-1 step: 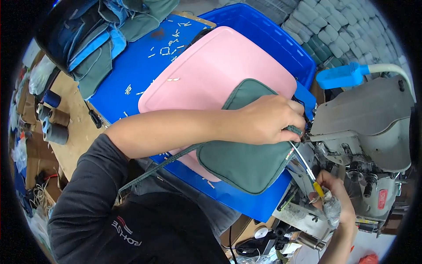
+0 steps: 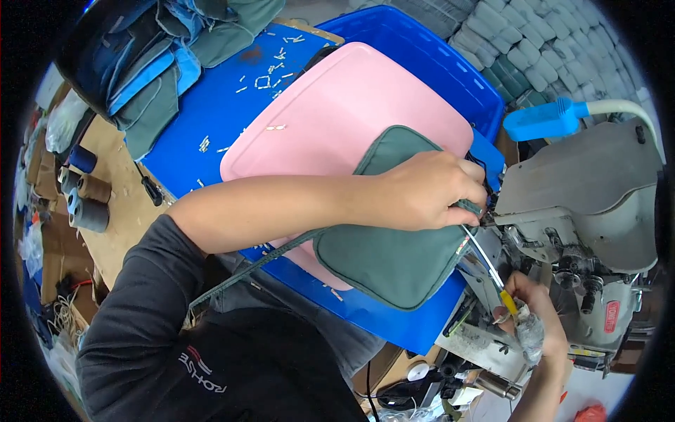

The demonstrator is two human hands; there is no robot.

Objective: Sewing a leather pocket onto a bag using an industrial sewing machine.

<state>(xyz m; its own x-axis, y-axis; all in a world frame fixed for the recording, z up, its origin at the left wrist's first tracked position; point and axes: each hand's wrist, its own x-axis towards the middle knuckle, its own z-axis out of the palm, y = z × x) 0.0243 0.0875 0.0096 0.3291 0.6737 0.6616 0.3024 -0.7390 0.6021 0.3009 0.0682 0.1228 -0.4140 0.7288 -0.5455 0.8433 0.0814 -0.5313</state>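
A dark green fabric panel (image 2: 394, 264) with rounded corners and bound edges lies partly on a pink plastic board or lid (image 2: 337, 105). My left hand (image 2: 432, 190) reaches across the panel and pinches its far right edge, where a narrow green binding strip (image 2: 466, 206) shows between the fingers. A long green strip (image 2: 264, 266) trails from the panel toward my lap. My right hand (image 2: 540, 316) is closed round scissors (image 2: 510, 302) with a yellow and wrapped handle. Their slim metal blades point at the edge beside my left fingertips; the exact contact is hidden.
A grey sewing machine (image 2: 583, 183) stands close at the right, with a blue lamp (image 2: 545, 121) above it. Behind the pink piece is a blue bin (image 2: 422, 42). Scraps litter the blue tabletop (image 2: 183, 155); thread spools (image 2: 91, 214) and stacked fabric pieces (image 2: 151, 105) are at left.
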